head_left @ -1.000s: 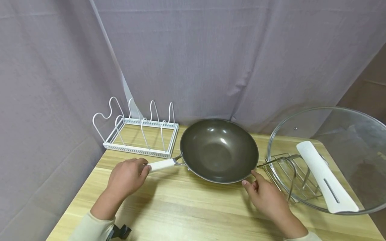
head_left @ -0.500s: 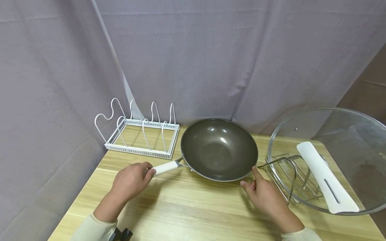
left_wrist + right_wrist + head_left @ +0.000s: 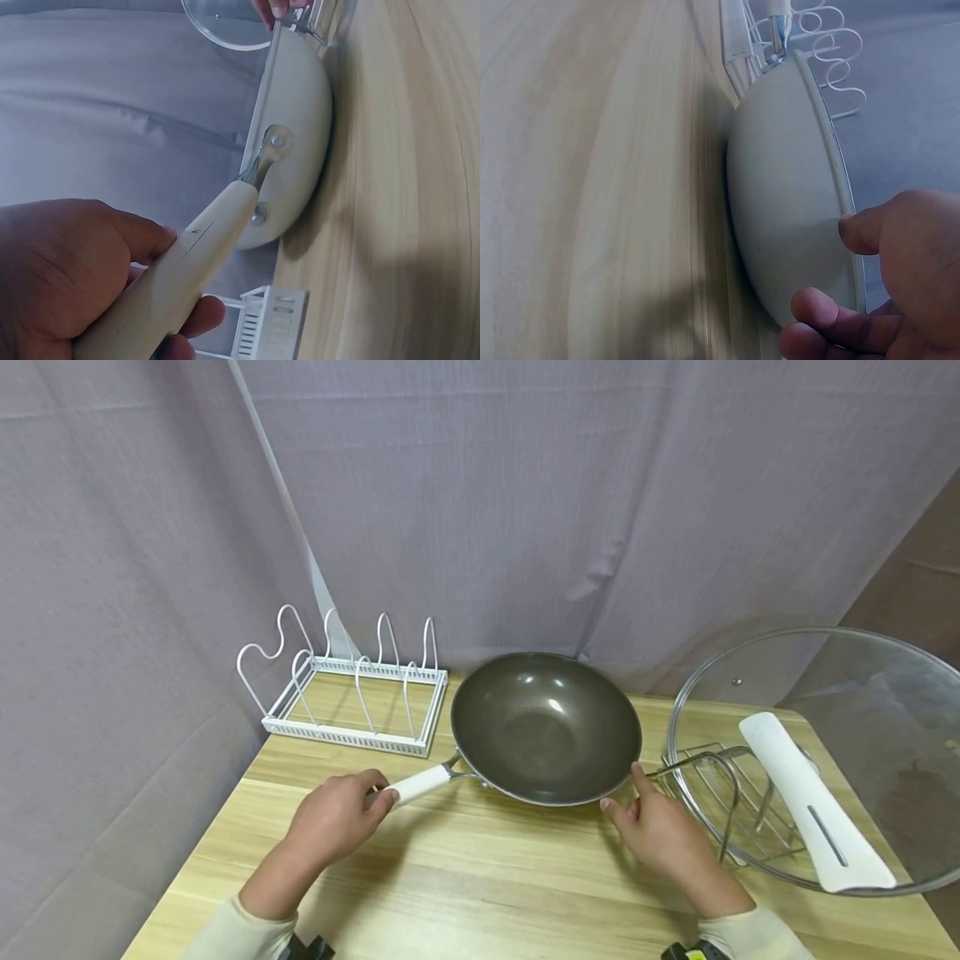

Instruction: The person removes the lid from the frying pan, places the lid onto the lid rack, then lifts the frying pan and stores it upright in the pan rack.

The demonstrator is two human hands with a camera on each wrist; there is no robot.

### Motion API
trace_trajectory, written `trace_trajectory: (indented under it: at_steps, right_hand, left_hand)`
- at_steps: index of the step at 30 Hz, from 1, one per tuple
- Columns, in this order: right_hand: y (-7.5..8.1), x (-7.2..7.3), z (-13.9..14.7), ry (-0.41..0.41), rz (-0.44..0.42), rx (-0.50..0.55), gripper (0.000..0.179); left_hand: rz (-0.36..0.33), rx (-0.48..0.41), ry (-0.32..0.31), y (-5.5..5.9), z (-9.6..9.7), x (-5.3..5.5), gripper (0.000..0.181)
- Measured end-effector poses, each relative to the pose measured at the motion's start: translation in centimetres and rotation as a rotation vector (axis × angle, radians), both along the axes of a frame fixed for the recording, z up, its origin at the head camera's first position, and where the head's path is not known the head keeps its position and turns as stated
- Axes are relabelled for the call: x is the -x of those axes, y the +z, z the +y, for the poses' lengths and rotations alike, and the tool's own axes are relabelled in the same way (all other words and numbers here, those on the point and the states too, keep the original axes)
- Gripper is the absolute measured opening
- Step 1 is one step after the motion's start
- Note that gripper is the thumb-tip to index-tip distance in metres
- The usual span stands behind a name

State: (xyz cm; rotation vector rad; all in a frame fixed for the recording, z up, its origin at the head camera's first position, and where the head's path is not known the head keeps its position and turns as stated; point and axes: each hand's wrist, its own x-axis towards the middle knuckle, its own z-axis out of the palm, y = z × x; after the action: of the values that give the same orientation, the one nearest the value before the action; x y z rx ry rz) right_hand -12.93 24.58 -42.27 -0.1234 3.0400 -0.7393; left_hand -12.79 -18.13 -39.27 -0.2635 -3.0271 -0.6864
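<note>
A wok (image 3: 546, 735) with a dark inside and pale outer wall sits on the wooden table. My left hand (image 3: 337, 818) grips the white handle (image 3: 422, 783), thumb along the top and fingers curled beneath, as the left wrist view shows. At the near right of the rim, my right hand (image 3: 667, 835) holds the wok with thumb and index fingertips. In the right wrist view the thumb (image 3: 862, 229) lies against the rim, and other fingers (image 3: 814, 309) curl by the pale outer wall (image 3: 780, 187); the index fingertip is hidden there.
Back left stands a white rack (image 3: 345, 739) with wire dividers. On the right, a big glass lid (image 3: 847, 677) with a white handle (image 3: 813, 802) leans in a metal wire stand (image 3: 726, 777), close to my right hand. A grey curtain (image 3: 480, 510) hangs behind the table.
The wok has turned slightly counterclockwise as seen from above. My left hand moved right and nearer with the handle; my right fingertips shifted a little farther along the rim.
</note>
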Motion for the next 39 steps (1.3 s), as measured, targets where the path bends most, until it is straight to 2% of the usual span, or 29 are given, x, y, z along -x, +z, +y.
trace_trajectory:
  at_steps: [13,15,19,23,29,39]
  right_hand:
    - [0.0,0.9,0.4,-0.017,-0.095,0.053,0.107]
    - [0.1,0.7,0.2,-0.035,-0.080,0.049,0.103]
    - [0.6,0.1,-0.4,-0.067,0.002,0.029,0.085]
    - [1.1,-0.7,-1.4,-0.061,0.063,0.006,0.072]
    - [1.1,-1.1,-2.3,-0.044,0.060,-0.005,0.074]
    - [0.6,-0.5,-2.2,-0.041,0.025,0.004,0.083]
  left_hand:
    - [-0.024,-0.016,0.003,0.2,1.0,-0.5,0.014]
    - [-0.032,-0.017,0.007,0.2,1.0,-0.5,0.014]
    - [-0.050,-0.015,0.015,0.2,1.1,-0.5,0.015]
    - [-0.053,-0.003,0.023,0.3,1.1,-0.6,0.016]
    - [-0.055,-0.009,0.012,0.5,1.2,-0.6,0.014]
    - [-0.075,-0.049,-0.006,0.4,2.3,-0.9,0.015]
